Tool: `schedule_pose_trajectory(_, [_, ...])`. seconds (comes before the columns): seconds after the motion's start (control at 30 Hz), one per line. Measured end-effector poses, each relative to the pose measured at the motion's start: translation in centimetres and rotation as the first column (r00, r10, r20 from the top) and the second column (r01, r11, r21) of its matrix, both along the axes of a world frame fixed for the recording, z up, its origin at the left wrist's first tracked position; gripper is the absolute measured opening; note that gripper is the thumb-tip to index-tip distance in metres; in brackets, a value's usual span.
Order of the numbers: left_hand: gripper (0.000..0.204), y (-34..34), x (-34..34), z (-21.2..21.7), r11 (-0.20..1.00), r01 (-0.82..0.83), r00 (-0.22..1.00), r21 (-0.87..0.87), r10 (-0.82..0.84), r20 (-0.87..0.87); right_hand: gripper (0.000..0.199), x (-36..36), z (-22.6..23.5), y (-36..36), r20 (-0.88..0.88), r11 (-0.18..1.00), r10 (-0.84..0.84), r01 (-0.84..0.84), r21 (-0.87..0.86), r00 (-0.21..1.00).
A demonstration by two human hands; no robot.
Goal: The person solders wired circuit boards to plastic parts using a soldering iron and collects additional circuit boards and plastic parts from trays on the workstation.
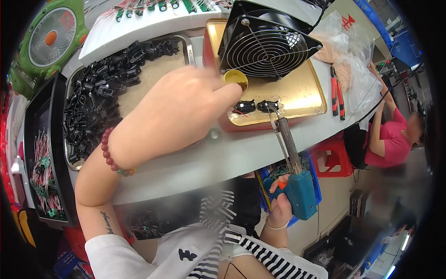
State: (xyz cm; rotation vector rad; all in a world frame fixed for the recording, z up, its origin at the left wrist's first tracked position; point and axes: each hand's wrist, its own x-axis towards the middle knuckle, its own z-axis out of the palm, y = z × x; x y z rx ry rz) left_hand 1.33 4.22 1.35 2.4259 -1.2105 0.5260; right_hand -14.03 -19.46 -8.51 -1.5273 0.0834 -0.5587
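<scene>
My right hand (280, 209) grips a soldering gun (302, 195) with a teal body, an orange trigger and a long metal barrel. Its tip reaches a small black plastic housing (268, 106) on the gold tin lid (297, 88). A second black housing (245, 107) lies just left of it, with a short red wire (239, 113) beside it. Over the tin's left edge, my left hand (195, 100) is closed, slightly blurred, its fingertips pinched beside a small yellow cup (237, 78) with brownish bits inside. Whatever those fingertips hold is hidden.
A black fan (269, 46) with a wire guard stands on the tin. Black housings (100, 88) fill a metal tray at left. Red-handled pliers (337, 95) lie right, near plastic bags (357, 76). A green fan (51, 39) stands far left; another person (388, 139) sits at right.
</scene>
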Motion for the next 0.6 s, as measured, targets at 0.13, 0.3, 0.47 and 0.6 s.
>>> schedule_pose_trajectory(0.13, [0.013, -0.1, -0.9, 0.0, 0.99, -0.135, 0.952, 0.041, 0.141, -0.273, 0.047, 0.1, 0.3, 0.2, -0.004, 1.0, 0.005, -0.005, 0.003, 1.0])
schedule_pose_trajectory(0.3, [0.01, -0.2, -0.3, -0.4, 0.993, -0.083, 0.953, -0.087, 0.053, -0.297, 0.047, 0.2, 0.3, 0.2, 0.009, 1.0, 0.006, -0.006, -0.015, 1.0])
schedule_pose_trajectory(0.47, [0.011, 0.1, -0.2, -0.6, 0.992, -0.111, 0.964, -0.059, 0.093, -0.249, 0.051, -0.5, -1.2, -1.8, 0.017, 0.932, 0.26, -0.246, -0.267, 0.965])
schedule_pose_trajectory(0.6, [0.011, -0.1, -0.2, -0.6, 0.992, -0.111, 0.971, -0.053, 0.097, -0.217, 0.033, 0.4, 0.8, 0.0, 0.055, 0.92, 0.056, -0.03, -0.39, 0.997])
